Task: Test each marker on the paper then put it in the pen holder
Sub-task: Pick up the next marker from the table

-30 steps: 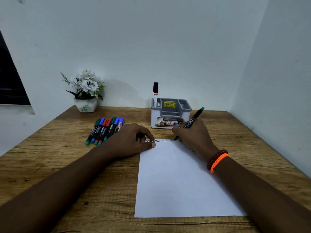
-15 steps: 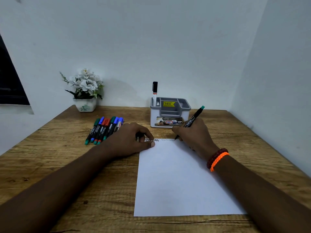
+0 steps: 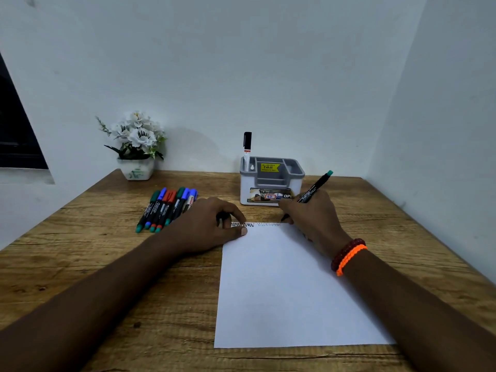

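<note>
Your marker slants up and away to the right, green end cap high, tip down at the top edge of the paper, right where the zigzag line ends. Most of the barrel sticks out above your right hand, whose fingers are pinching it low near the tip. Your left hand is curled at the paper's top left corner, thumb pressing the sheet; something dark sits between its fingers, but I cannot tell what. The pen holder stands just behind, one black-capped marker upright inside.
</note>
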`<action>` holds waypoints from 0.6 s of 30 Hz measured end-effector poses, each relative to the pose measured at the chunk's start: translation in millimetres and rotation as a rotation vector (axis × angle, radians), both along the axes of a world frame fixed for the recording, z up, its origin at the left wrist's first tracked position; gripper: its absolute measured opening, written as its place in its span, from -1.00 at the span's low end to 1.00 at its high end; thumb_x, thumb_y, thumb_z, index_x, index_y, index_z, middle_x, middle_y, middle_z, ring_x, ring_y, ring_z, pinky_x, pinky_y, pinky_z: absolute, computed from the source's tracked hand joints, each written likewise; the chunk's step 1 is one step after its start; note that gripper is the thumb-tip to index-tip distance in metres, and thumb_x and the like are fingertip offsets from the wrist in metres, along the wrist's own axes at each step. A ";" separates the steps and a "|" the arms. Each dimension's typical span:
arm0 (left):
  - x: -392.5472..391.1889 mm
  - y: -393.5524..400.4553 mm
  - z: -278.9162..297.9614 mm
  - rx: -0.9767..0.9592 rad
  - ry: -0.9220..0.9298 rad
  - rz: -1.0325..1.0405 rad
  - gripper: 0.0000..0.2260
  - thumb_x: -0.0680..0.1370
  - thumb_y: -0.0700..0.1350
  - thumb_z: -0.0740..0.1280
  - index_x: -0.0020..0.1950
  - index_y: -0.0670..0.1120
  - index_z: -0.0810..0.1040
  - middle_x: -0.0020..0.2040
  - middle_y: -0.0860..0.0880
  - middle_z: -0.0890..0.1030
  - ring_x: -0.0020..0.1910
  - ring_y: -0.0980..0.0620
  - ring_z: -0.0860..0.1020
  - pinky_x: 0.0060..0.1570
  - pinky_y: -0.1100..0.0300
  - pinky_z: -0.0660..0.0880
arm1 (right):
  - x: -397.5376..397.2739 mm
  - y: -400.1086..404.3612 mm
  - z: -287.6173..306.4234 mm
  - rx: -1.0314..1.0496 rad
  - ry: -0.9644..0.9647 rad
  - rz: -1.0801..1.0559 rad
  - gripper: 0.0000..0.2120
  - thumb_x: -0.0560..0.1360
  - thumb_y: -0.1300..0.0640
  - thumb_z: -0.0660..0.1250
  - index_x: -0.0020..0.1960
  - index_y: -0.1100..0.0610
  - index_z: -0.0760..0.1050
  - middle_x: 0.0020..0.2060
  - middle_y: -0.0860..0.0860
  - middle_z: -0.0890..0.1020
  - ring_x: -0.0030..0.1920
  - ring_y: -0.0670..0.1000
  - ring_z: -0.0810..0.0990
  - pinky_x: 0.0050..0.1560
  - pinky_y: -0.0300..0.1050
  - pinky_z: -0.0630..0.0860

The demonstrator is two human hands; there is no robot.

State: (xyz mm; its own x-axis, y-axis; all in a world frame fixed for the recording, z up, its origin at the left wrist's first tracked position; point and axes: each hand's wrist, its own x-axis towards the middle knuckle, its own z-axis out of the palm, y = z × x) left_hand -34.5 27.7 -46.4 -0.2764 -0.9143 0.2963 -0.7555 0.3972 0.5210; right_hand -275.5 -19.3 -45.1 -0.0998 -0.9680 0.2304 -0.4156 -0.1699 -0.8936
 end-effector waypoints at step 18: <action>-5.0 4.6 12.0 -0.221 0.412 0.026 -0.84 0.58 -0.21 0.44 0.13 -0.01 0.67 0.05 0.14 0.72 0.06 0.18 0.66 -0.10 0.32 0.57 | 7.4 15.6 24.7 0.084 -0.466 0.283 -0.94 0.55 0.33 0.44 -0.10 0.25 0.64 -0.33 0.12 0.66 -0.43 0.06 0.53 -0.51 -0.17 0.40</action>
